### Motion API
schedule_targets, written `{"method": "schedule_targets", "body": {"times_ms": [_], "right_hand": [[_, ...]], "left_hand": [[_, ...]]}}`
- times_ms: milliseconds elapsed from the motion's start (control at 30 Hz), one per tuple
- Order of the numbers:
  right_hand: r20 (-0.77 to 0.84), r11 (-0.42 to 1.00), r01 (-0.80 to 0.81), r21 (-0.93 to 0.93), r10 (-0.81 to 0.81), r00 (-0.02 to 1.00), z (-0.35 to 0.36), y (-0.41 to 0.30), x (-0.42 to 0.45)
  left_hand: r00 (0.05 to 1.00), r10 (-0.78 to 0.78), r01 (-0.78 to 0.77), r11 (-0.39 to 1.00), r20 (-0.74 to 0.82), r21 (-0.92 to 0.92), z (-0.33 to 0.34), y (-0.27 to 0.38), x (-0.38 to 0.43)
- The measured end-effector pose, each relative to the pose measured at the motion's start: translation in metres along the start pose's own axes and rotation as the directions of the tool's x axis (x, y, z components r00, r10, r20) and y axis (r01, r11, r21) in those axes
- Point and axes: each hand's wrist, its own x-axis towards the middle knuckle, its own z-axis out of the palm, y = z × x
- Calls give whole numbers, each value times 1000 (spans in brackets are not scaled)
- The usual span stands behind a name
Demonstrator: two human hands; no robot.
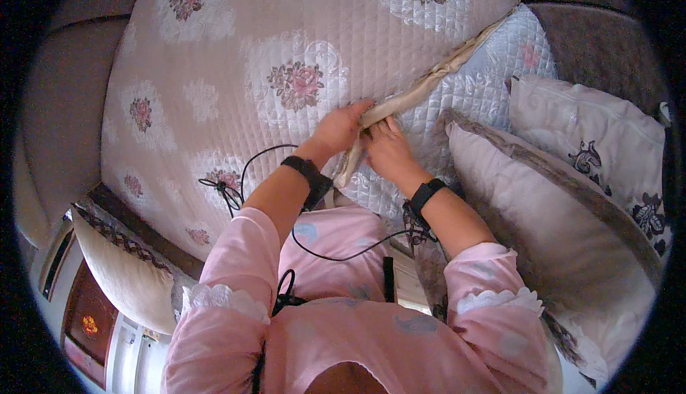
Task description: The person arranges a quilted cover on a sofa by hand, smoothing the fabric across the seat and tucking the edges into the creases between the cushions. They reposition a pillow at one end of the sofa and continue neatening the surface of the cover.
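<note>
A quilted floral cover in beige with pink roses is spread over a wide cushioned surface. Its tan fabric border runs diagonally towards the upper right, and part of a pale blue-white quilted cover shows beyond it. My left hand pinches the border from the left, fingertips on its top. Close beside it, my right hand has its fingers against the border's lower side; whether they grip it is hidden. Both wrists wear black bands with thin black cords.
A large beige cushion with furry trim lies at the right, with a patterned cushion behind it. Brown upholstered sections border the covers. A cream cushion stands at the lower left. One black cord loops across my lap.
</note>
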Motion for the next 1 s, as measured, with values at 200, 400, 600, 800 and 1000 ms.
{"method": "schedule_targets", "body": {"times_ms": [200,400,600,800,1000], "right_hand": [[88,1000,2,19,-3,996,16,4,9],[76,966,-127,224,113,991,29,5,0],[-107,996,11,90,-1,994,9,4,-18],[-151,982,-96,162,121,981,-37,15,-15],[216,964,86,-252,-31,976,-29,28,28]], "left_hand": [[997,68,-63,990,-35,129,4,11,-14],[993,116,-120,953,32,277,36,22,-42],[988,2,-78,873,157,481,54,9,-39],[996,83,-70,716,15,694,83,4,-20],[994,105,-78,913,-44,401,67,9,-50]]}}
